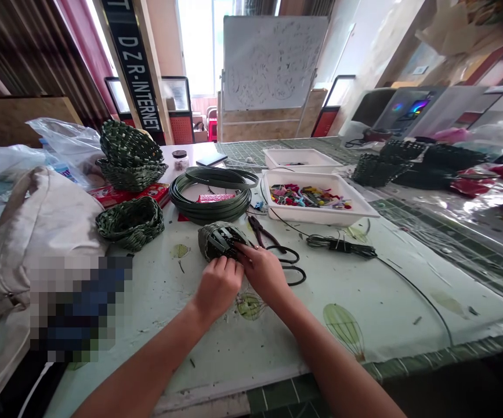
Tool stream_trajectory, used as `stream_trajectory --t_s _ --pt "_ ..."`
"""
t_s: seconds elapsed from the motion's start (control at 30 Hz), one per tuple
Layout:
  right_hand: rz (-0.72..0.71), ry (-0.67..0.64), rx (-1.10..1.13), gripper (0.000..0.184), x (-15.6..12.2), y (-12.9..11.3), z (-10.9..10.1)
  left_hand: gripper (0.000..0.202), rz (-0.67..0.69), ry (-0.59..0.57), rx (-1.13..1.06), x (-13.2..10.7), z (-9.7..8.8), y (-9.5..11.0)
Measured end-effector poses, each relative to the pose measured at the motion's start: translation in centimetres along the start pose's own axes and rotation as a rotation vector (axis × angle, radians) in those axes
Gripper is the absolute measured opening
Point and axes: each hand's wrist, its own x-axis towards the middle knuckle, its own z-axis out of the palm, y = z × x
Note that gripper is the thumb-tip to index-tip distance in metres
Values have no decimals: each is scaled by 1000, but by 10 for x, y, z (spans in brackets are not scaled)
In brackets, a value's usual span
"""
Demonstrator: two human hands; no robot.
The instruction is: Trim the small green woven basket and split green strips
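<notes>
A small dark green woven basket (211, 239) lies tipped on its side on the table, its opening towards me. My left hand (221, 284) is closed at the basket's near rim, fingertips curled over the edge. My right hand (260, 268) reaches to the basket's right side, its fingers closed on the rim and partly inside. Their fingertips are partly hidden by the weave and knuckles. Just right of the hands lie black-handled scissors (293, 275) and dark pliers (263, 232). Behind the basket rests a coil of green strip (181, 204).
Finished-looking woven baskets (136, 223) stand at the left near a pale bag (29, 232). White trays (321, 216) at the back right hold colourful small pieces. A bundled black cord (342, 246) trails to the right edge. A lidded jar (180, 161) stands farther back.
</notes>
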Motion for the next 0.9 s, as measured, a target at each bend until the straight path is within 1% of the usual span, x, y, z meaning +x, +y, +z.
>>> stream_trajectory --t_s 0.17,0.33,0.4,0.47,0.53,0.57,0.63,0.73,0.83,0.9 --pt "14 19 -24 20 1 7 1 16 20 -27 -9 -1 1 9" --pt "38 137 10 21 1 12 8 17 40 -29 -12 1 -2 18" --pt "2 228 39 23 0 10 10 19 28 -25 -9 1 -3 19" --pt "-77 351 38 27 -1 9 10 20 18 -22 -6 1 -5 19" --pt "-171 465 -28 28 -2 8 9 20 13 -16 -7 1 -5 20" --pt "-208 499 -79 27 -3 7 7 20 14 -10 -9 1 -6 20" --pt "-254 543 -177 23 -3 7 4 20 23 5 -14 1 -6 21" --pt "-269 577 -252 22 -3 7 0 20 47 33 -20 2 -8 22" --pt "-280 630 -233 23 -3 7 -2 20 68 55 -30 3 -10 22" --pt "-253 662 -205 24 -3 7 -3 20 74 61 -36 4 -11 23"
